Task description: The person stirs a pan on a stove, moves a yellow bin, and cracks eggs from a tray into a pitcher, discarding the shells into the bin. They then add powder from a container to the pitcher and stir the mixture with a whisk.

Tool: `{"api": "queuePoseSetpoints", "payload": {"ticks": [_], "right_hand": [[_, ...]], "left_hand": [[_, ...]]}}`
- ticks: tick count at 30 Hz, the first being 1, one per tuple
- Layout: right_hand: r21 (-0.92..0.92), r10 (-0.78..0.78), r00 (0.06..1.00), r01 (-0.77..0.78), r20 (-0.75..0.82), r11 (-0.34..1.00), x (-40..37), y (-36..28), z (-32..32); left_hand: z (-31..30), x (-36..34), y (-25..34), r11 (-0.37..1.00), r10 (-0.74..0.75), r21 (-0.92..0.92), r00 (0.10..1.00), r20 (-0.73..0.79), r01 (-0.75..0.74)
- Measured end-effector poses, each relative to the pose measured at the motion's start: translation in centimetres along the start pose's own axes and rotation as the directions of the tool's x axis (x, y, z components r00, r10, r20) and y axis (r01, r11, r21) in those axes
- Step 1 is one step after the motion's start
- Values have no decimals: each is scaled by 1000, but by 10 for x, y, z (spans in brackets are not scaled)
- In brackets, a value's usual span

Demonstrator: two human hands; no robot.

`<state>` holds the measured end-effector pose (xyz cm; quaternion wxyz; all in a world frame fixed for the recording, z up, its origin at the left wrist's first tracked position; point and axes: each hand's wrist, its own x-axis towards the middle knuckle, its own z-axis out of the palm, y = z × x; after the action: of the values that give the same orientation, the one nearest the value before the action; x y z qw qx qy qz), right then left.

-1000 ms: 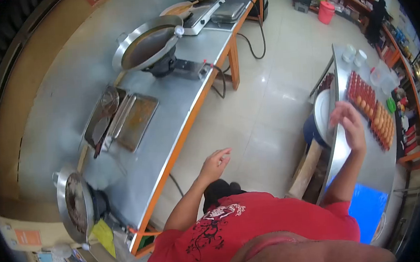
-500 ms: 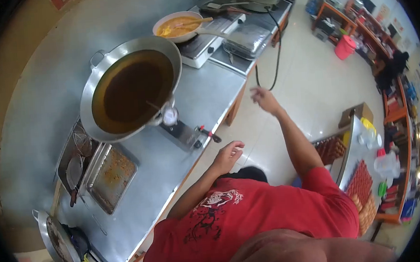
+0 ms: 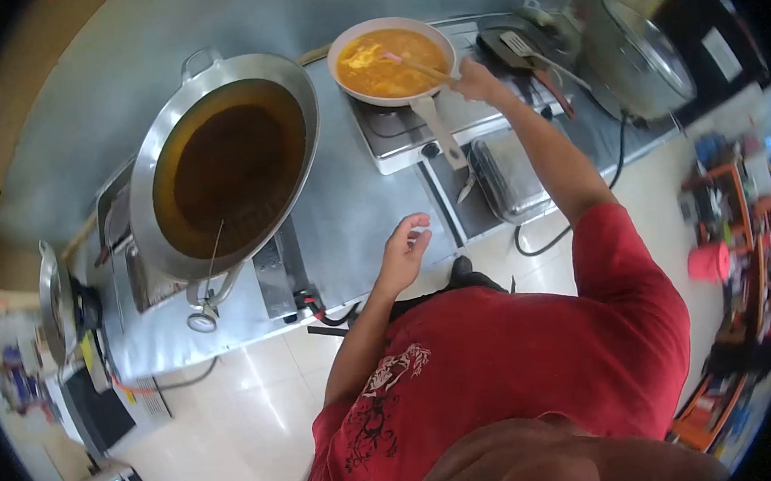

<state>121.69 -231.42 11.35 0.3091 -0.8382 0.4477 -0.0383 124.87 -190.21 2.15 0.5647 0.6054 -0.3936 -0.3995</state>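
Note:
My right hand [image 3: 477, 82] is closed around the end of a wooden-handled stirring utensil [image 3: 427, 69]. Its far end dips into orange soup or sauce with yellow pieces, so its head is hidden. The liquid fills a light-coloured frying pan [image 3: 338, 76], which sits on a gas stove [image 3: 389, 162] with its pale handle [image 3: 438, 130] pointing toward me. My left hand [image 3: 404, 253] hovers near the counter's front edge, fingers loosely bent and apart, holding nothing. To its left stands a large wok [image 3: 144, 199] of dark oil, with a dial thermometer [image 3: 202, 322] at its near handle.
Right of the pan lie a dark pan [image 3: 502, 49] and a slotted turner [image 3: 524, 48], beside a big lidded pot [image 3: 628, 63]. A clear-lidded metal container [image 3: 510, 174] stands at the counter's front. Behind the wok is a metal tray [image 3: 152, 288]. A black cable [image 3: 529, 250] hangs off the edge.
My view has turned toward the stove. My right hand has gone from empty over the floor to gripping the wooden-handled utensil in the pan. My left hand stays empty, now near the counter edge.

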Motion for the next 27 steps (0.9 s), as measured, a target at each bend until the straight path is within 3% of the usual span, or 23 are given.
{"api": "queuePoseSetpoints", "payload": {"ticks": [1, 2, 3, 4, 6, 11, 15, 18, 24, 27], "right_hand": [[-163, -265, 964, 260, -14, 952, 24, 12, 4], [-312, -516, 857, 493, 11, 812, 58, 34, 19], [-395, -594, 803, 561, 49, 727, 70, 30, 17], [-471, -666, 741, 619, 85, 629, 82, 26, 15], [-523, -506, 853, 492, 129, 696, 39, -29, -16], [-605, -520, 828, 529, 211, 596, -4, -60, -107], [-547, -435, 834, 551, 340, 630, -55, -68, -141], [-380, -498, 688, 716, 529, 586, -92, -89, -132], [-340, -462, 745, 644, 481, 685, -61, -108, -50], [-388, -463, 765, 633, 447, 670, -45, -129, -35]], "left_hand": [[15, 11, 9, 1000, -14, -6, 998, -55, 14], [28, 20, 17, 1000, -29, -13, 993, -111, 27], [38, 35, 21, 1000, -28, -17, 986, -163, 25], [43, 49, 22, 996, 67, 66, 981, -184, -56], [55, 73, 45, 990, 52, 140, 977, -209, -23], [61, 121, 42, 969, 56, 244, 994, -94, -32], [59, 144, 37, 988, 12, 157, 999, 31, -17], [60, 145, 30, 996, 6, 93, 996, 86, -14], [58, 146, 29, 998, 47, 37, 991, 124, -52], [59, 147, 28, 995, 68, 67, 989, 133, -77]]}}
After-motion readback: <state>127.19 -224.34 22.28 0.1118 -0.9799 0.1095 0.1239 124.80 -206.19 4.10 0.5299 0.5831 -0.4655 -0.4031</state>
